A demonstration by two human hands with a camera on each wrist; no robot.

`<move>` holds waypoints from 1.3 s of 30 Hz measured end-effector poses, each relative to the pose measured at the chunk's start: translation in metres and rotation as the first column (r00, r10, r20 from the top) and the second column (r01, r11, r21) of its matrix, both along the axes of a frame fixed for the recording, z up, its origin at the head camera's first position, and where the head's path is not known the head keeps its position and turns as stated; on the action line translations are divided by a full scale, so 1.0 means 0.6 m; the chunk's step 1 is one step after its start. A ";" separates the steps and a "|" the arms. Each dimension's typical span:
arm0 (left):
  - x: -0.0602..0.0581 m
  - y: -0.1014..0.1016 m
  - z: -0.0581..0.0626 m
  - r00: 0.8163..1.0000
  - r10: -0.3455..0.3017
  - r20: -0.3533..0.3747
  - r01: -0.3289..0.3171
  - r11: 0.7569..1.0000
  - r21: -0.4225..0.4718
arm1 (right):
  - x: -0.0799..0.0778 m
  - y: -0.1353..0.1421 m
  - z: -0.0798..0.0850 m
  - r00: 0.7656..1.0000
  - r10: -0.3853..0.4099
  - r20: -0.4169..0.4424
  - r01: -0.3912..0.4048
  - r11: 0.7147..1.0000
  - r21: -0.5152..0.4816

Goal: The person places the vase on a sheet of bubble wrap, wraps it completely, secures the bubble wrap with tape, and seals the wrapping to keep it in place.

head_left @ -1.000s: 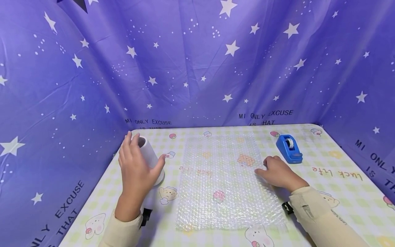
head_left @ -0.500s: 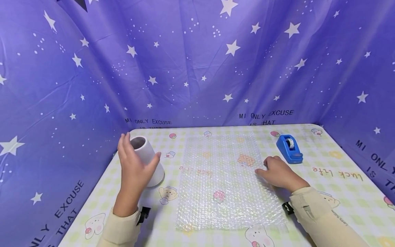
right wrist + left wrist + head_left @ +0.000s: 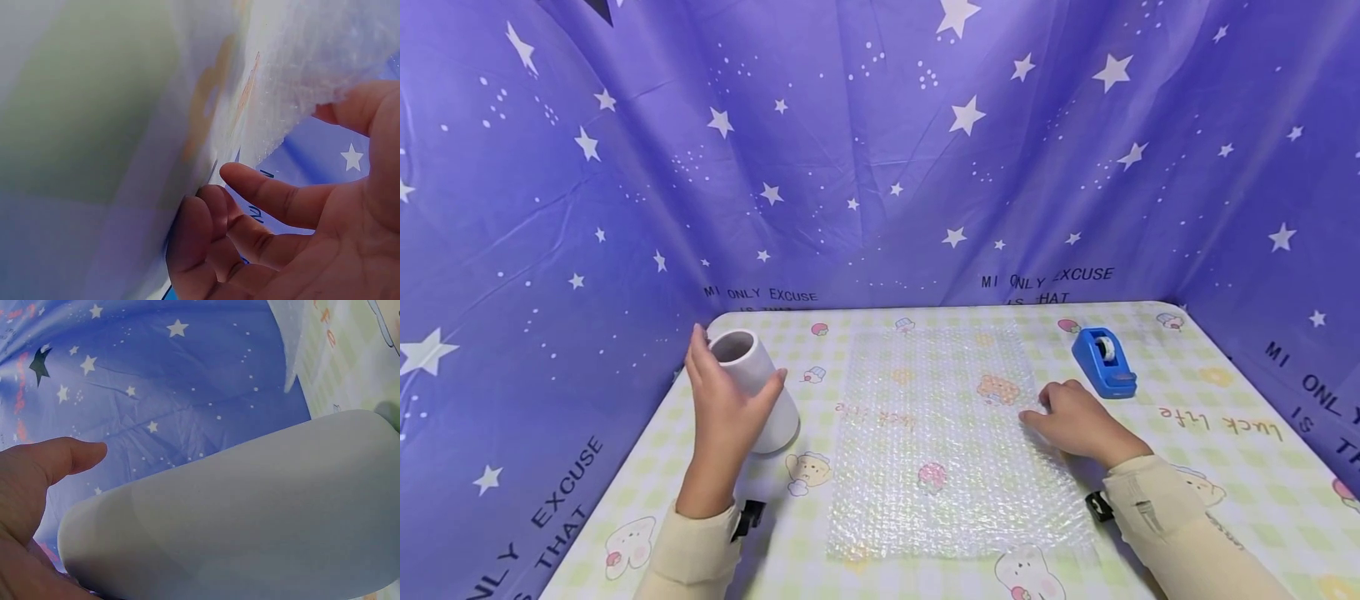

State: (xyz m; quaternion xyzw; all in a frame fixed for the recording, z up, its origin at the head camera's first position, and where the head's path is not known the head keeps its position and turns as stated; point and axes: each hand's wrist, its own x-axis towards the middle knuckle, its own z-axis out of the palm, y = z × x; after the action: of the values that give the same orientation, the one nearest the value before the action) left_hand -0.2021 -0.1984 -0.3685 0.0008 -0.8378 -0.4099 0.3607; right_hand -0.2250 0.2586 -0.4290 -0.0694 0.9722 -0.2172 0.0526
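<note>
A white tapered vase [image 3: 772,417], its dark round mouth uppermost, stands on the table's left side. Beside it is my left hand [image 3: 722,408], fingers along its far left side and thumb spread. The left wrist view has the thumb [image 3: 69,455] apart from the vase [image 3: 237,519]; whether the other fingers touch it is hidden. A clear sheet of bubble wrap [image 3: 887,458] lies flat in the middle. At its right edge rests my right hand [image 3: 1071,421]. In the right wrist view, the thumb [image 3: 356,109] touches the bubble wrap [image 3: 294,81], and the loosely bent fingers meet the tabletop.
A blue tape dispenser [image 3: 1105,362] with a roll of tape stands at the back right, beyond my right hand. A checked, cartoon-printed cloth [image 3: 1247,483] covers the table. Purple star-patterned curtains [image 3: 880,150] enclose the back and sides.
My left hand has shifted slightly left and down from the vase's rim, so more of the mouth and side shows. The right hand and bubble wrap have stayed put.
</note>
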 end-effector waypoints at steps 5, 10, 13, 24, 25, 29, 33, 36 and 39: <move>-0.005 -0.003 -0.006 0.999 0.003 0.040 -0.004 0.999 0.035 | 0.000 0.002 0.000 1.000 -0.006 0.006 0.006 1.000 -0.005; -0.009 -0.007 -0.010 0.998 -0.001 0.056 -0.003 0.998 0.061 | 0.000 0.002 0.001 1.000 -0.013 0.020 0.013 1.000 -0.013; -0.011 -0.009 -0.014 0.998 -0.002 0.055 -0.002 0.998 0.069 | -0.001 0.002 0.002 1.000 -0.012 0.021 0.012 1.000 -0.011; -0.016 -0.016 -0.025 0.997 0.019 0.075 -0.026 0.995 0.092 | -0.004 0.004 -0.002 1.000 -0.015 0.016 0.015 1.000 -0.017; -0.015 -0.016 -0.026 0.997 0.021 0.077 -0.028 0.995 0.094 | -0.003 0.003 -0.002 1.000 -0.016 0.014 0.017 1.000 -0.018; -0.014 -0.017 -0.029 0.995 0.035 0.096 -0.045 0.994 0.100 | -0.003 0.003 0.001 1.000 -0.017 0.008 0.017 1.000 -0.026; -0.015 -0.019 -0.034 0.991 0.038 0.125 -0.053 0.992 0.113 | -0.002 0.003 0.004 1.000 -0.017 0.008 0.017 0.999 -0.039; -0.015 -0.021 -0.038 0.989 0.029 0.148 -0.047 0.991 0.125 | -0.001 0.004 0.004 1.000 -0.018 0.010 0.018 0.999 -0.042; -0.015 -0.023 -0.040 0.983 0.018 0.183 -0.043 0.990 0.133 | 0.000 0.005 0.002 1.000 -0.019 0.010 0.019 0.999 -0.042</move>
State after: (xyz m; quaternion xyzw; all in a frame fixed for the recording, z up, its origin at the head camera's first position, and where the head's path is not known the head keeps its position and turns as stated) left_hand -0.2110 -0.2121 -0.3927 0.0758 -0.8370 -0.4588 0.2884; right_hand -0.2252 0.2618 -0.4277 -0.0600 0.9679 -0.2383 0.0536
